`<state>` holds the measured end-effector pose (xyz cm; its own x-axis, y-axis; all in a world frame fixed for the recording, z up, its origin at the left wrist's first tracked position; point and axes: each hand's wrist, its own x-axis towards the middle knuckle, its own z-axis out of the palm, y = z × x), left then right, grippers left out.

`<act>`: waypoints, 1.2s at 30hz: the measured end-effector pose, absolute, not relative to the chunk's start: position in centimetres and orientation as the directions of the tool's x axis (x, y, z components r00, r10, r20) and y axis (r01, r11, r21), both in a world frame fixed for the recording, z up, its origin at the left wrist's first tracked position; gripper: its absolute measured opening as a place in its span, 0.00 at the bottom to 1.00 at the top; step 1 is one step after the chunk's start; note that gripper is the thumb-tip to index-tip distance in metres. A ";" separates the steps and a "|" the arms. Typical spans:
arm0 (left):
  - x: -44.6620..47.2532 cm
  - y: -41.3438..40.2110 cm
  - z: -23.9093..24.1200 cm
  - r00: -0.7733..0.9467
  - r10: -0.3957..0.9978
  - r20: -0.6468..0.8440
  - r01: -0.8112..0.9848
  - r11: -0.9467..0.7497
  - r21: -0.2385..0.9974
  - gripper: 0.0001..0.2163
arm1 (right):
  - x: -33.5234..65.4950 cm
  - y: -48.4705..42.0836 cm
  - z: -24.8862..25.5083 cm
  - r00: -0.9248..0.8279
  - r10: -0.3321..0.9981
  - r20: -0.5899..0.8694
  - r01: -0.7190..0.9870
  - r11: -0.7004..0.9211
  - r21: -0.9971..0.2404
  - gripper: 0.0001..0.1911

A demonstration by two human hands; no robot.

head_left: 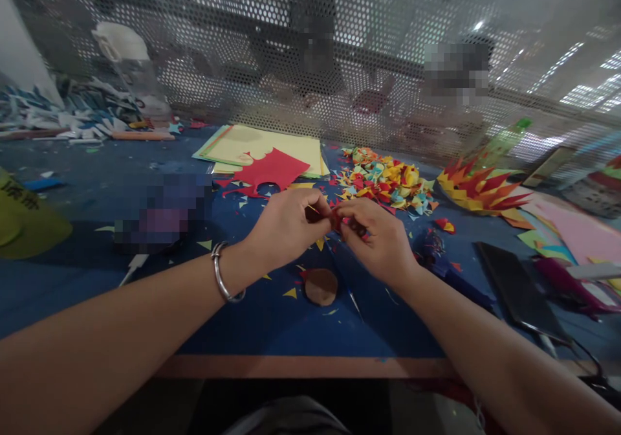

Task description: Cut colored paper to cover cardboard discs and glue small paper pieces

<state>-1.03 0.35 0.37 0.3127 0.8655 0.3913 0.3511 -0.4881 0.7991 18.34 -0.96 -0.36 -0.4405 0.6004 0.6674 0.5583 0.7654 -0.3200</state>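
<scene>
My left hand [294, 224] and my right hand [376, 237] meet above the middle of the table, fingertips pinched together. Between them is a small red piece [336, 220] that looks like paper, mostly hidden by the fingers. Below the hands lies a round brown disc [321, 287] with a red scrap at its left edge. Beside it a thin pen-like tool [355, 302] rests with its tip toward the front edge. Beyond my left hand, a cut-out red sheet [276, 171] overlaps a stack of pale yellow paper [272, 140].
A heap of folded coloured paper pieces [388, 179] lies behind my right hand. Farther right are a spiky orange paper form [480, 192] and a black phone [519, 286]. A lidded bottle [140, 79] stands back left, before a perforated metal screen [233, 46].
</scene>
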 end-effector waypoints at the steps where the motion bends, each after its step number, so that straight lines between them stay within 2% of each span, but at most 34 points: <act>1: -1.0 0.3 0.4 0.311 0.868 0.388 0.360 -0.485 0.797 0.02 | 18.4 -1.0 -0.4 -0.432 0.608 0.666 0.560 0.759 -0.331 0.07; 7: -1.0 0.1 0.5 0.334 0.844 0.420 0.355 -0.525 0.773 0.02 | 18.5 -1.2 -0.6 -0.399 0.646 0.651 0.565 0.732 -0.380 0.07; 20: -0.2 0.3 0.8 0.349 0.784 0.513 0.462 -0.621 0.634 0.05 | 19.0 -1.3 -0.4 -0.396 0.632 0.666 0.569 0.738 -0.362 0.10; 30: -0.5 0.6 0.9 0.381 0.777 0.501 0.495 -0.629 0.600 0.04 | 18.9 -1.2 -0.3 -0.428 0.639 0.639 0.608 0.727 -0.320 0.09; 36: -1.6 0.8 1.2 0.323 0.822 0.468 0.499 -0.568 0.654 0.04 | 19.3 -1.4 0.8 -0.336 0.673 0.659 0.617 0.686 -0.385 0.08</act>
